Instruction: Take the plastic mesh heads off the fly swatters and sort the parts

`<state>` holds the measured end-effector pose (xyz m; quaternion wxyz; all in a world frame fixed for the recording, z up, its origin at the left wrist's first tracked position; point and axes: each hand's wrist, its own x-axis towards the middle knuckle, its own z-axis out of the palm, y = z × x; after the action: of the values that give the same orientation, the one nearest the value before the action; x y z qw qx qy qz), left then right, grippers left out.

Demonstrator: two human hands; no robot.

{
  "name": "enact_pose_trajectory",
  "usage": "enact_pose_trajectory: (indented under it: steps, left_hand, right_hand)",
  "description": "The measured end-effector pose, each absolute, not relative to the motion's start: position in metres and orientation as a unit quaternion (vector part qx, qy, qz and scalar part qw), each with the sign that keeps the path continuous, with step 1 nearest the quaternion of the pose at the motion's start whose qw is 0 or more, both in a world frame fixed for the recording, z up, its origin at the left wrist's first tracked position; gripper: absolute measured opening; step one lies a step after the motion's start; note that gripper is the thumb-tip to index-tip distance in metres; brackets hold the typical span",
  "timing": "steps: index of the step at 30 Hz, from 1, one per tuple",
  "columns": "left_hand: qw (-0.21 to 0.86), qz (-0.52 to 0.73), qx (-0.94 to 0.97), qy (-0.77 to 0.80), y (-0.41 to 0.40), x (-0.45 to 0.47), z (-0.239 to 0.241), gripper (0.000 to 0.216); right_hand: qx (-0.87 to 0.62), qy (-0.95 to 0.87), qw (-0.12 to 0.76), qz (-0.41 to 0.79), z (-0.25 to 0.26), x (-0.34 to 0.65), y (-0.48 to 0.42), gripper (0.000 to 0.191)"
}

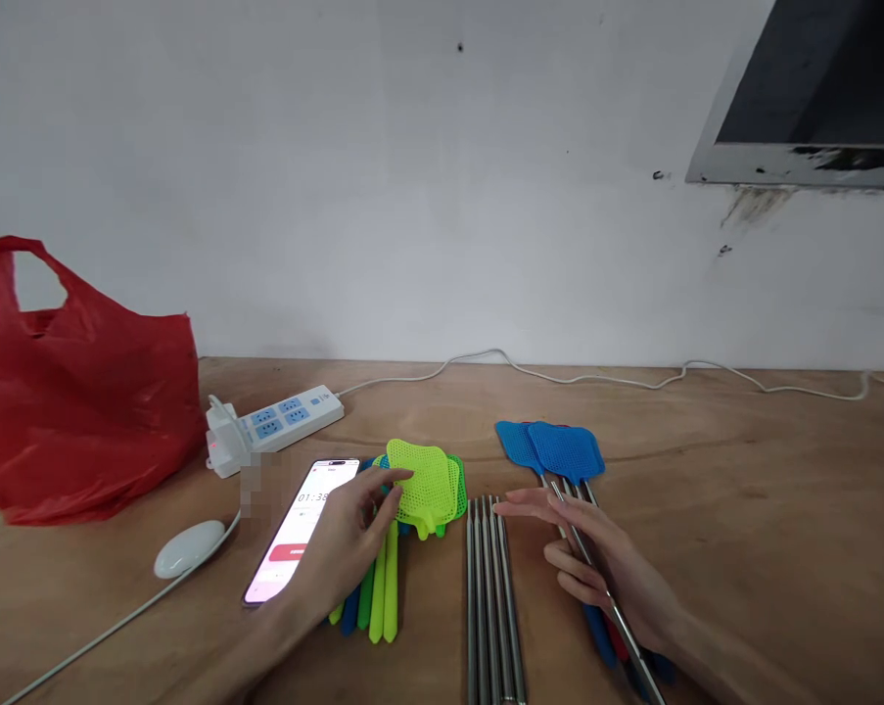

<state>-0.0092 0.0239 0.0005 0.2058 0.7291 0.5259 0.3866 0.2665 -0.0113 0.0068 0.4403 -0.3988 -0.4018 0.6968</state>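
Observation:
My left hand (353, 524) is at the left edge of a yellow-green fly swatter head (425, 480), thumb and index finger closed on its mesh. More swatter heads, green and blue, lie beneath it. Just below are loose yellow-green, green and blue handles (384, 592). My right hand (610, 558) grips a slim metal rod (624, 632), its index finger stretched towards a row of several metal rods (491, 607) lying side by side. Behind and under that hand lie fly swatters with blue heads (566, 450) and metal shafts; their handles are partly hidden.
A phone (287, 548) showing a timer lies left of my left hand. Beyond it are a white power strip (299, 416), a white oval device (189, 548) with a cable, and a red plastic bag (89, 401). A white cord (603, 379) runs along the wall.

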Motion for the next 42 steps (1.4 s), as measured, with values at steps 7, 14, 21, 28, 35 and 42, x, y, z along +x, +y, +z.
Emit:
enact_pose_trajectory:
  steps: [7,14,21,28,35,42]
  left_hand:
    - [0.044,0.289,0.812,0.504,0.026,-0.013,-0.006,0.035]
    - [-0.010,0.267,0.859,0.437,0.023,-0.014,-0.009,0.034]
    - [0.048,0.232,0.884,0.403,0.017,-0.012,-0.011,0.031]
    - [0.105,0.262,0.862,0.420,0.011,-0.009,-0.002,0.027]
    - [0.197,0.249,0.868,0.382,-0.003,0.002,0.008,0.018]
    - [0.211,0.213,0.880,0.369,-0.008,0.004,0.002,0.016]
  right_hand:
    - [-0.396,-0.386,0.439,0.708,0.009,0.266,-0.013,0.029]
    - [-0.379,-0.360,0.457,0.720,0.003,0.266,-0.004,0.038]
    - [-0.442,-0.367,0.542,0.613,0.003,0.264,-0.001,0.051]
    - [-0.431,-0.345,0.588,0.591,0.002,0.264,0.000,0.046]
    - [-0.391,-0.369,0.567,0.624,-0.002,0.259,-0.003,0.035]
    - [-0.392,-0.427,0.522,0.626,-0.008,0.256,-0.007,0.032]
